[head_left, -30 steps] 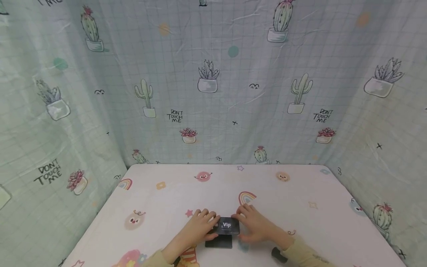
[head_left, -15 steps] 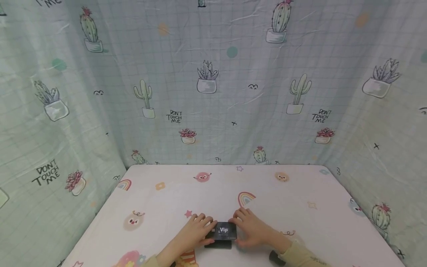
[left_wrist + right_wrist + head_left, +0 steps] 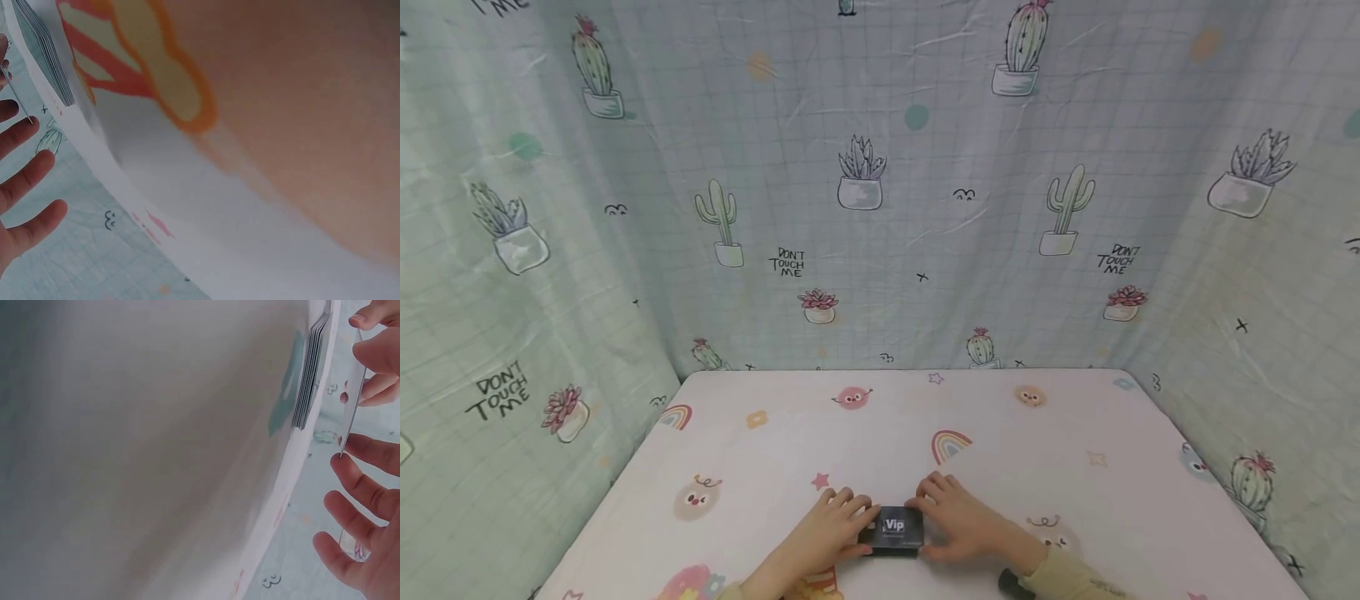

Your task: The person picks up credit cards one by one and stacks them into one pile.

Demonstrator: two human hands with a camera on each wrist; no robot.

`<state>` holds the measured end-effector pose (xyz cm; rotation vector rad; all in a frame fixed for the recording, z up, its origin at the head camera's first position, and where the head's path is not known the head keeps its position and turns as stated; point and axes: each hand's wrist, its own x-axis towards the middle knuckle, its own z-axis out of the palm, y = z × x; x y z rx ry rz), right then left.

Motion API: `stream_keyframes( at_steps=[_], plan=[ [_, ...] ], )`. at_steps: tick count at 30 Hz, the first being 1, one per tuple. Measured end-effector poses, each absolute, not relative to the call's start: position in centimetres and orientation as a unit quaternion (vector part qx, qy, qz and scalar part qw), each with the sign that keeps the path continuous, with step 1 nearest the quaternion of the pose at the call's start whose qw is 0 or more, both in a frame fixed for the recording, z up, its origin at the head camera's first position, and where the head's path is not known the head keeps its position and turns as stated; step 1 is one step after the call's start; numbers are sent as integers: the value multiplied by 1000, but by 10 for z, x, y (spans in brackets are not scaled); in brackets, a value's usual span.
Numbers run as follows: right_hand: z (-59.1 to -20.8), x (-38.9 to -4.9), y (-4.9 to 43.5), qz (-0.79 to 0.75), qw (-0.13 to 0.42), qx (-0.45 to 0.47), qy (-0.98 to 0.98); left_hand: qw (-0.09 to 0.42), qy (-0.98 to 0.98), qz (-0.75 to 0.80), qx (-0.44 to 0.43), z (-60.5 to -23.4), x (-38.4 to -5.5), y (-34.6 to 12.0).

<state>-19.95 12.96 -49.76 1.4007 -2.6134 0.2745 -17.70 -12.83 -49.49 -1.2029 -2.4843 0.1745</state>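
Note:
A single dark card (image 3: 901,530) printed "Vip" is held between both hands near the table's front. My left hand (image 3: 835,527) pinches its left end, and my right hand (image 3: 957,518) pinches the right end. Directly below lies a neat stack of cards (image 3: 309,381), seen edge-on in the right wrist view. That view shows a gap between the raised card (image 3: 355,394) and the stack. From above, the card covers most of the stack, leaving a dark strip along the front. In the left wrist view, the other fingers (image 3: 25,181) spread away from the card.
The white table (image 3: 850,450) carries printed rainbows, stars and smiling faces. A cactus-patterned curtain (image 3: 910,317) encloses its back and both sides. A black band (image 3: 1013,583) shows at the right wrist, by the sleeve.
Both hands have brought the card nearer the front edge and slightly left, so it now overlaps the stack far more in the head view. The grip stays the same.

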Motion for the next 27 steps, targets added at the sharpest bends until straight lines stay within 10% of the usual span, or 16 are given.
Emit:
stream_keyframes(
  at_steps=[27],
  plan=[
    [-506, -199, 123, 36, 69, 487, -870, 122, -889, 56, -438, -500, -177, -137]
  ],
)
